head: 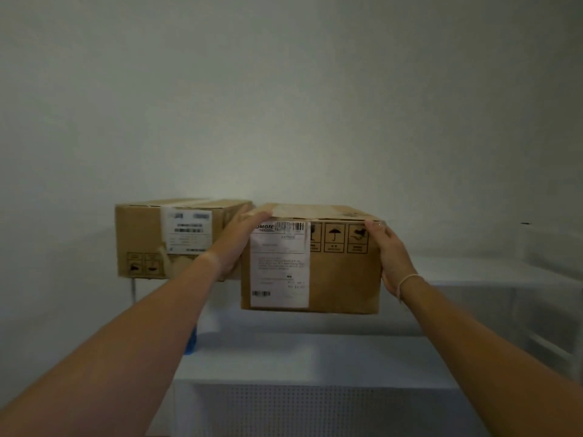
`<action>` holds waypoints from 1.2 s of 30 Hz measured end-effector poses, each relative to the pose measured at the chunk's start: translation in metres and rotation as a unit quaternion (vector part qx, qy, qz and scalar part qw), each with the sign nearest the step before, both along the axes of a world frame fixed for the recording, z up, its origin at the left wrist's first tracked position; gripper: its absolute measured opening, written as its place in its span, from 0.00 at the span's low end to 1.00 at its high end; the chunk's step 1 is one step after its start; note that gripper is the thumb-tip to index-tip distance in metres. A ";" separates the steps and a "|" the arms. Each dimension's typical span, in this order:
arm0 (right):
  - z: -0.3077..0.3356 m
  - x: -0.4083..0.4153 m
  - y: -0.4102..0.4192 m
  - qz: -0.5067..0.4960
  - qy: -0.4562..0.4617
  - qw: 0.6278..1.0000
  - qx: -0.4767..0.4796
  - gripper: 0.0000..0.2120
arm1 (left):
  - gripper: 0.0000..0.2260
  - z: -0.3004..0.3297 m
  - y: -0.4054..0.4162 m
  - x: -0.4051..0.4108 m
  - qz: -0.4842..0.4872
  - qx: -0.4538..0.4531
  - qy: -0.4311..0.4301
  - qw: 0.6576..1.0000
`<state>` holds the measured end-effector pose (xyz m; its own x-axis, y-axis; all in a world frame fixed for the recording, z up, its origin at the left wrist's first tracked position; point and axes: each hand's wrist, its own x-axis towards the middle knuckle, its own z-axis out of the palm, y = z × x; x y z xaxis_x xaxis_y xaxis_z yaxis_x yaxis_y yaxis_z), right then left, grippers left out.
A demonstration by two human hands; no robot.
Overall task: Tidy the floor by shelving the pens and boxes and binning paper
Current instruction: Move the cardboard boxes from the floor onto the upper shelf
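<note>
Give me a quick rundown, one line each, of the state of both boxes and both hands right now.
Right box: taped shut, upright, gripped on both sides.
Left box: shut, upright, resting against the wall, untouched.
Left hand: pressed on the right box's left side.
Right hand: pressed on its right side.

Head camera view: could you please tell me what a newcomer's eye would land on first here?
First, the brown cardboard box with the large white shipping label, centre frame, gripped at its sides by the left hand and right hand over the white shelf top. Next, the second brown cardboard box, behind it to the left against the plain pale wall.
</note>
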<state>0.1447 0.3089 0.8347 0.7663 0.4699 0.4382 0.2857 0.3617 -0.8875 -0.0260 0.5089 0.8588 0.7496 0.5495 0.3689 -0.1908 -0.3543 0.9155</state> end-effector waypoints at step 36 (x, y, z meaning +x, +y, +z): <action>-0.019 0.036 0.077 -0.127 -0.038 0.956 -0.263 0.35 | 0.29 -0.009 0.066 0.039 0.352 0.564 0.106 0.740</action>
<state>0.1811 0.3857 0.8158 0.8606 0.4432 0.2511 0.3752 -0.2183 -0.9009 0.0128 0.5750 0.8499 0.5306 0.2636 0.8056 0.5091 -0.8590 -0.0543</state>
